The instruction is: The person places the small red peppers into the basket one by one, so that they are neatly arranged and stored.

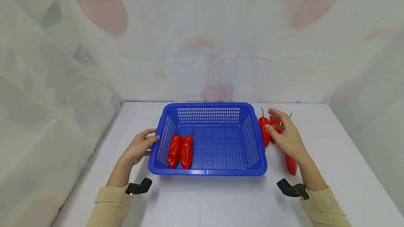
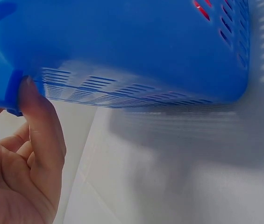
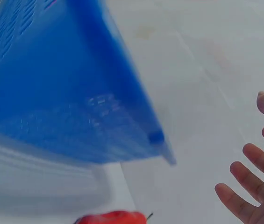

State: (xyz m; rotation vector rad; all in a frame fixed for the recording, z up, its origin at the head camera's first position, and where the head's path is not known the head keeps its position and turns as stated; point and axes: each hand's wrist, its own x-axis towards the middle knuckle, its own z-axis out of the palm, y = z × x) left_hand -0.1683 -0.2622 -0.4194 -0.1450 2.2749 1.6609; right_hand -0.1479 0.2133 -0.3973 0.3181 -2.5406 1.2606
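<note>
My left hand (image 1: pixel 139 147) grips the left rim of a blue plastic basket (image 1: pixel 206 172), with its thumb at the rim in the head view. Two red peppers, a left one (image 1: pixel 174 151) and a right one (image 1: pixel 187 152), lie side by side inside, near the basket's left wall. To the right of the basket, my right hand (image 1: pixel 286 136) hovers with spread fingers and holds nothing. Below and around it lie several more red peppers: one by the basket wall (image 1: pixel 263 130), others partly hidden by the hand, and one nearer the wrist (image 1: pixel 291 165).
A white table (image 1: pixel 202 202) carries everything. Patterned pale sheeting (image 1: pixel 189 45) rises behind it and at both sides. Each wrist wears a black camera mount, the left mount (image 1: pixel 139 186) near the basket's front left corner.
</note>
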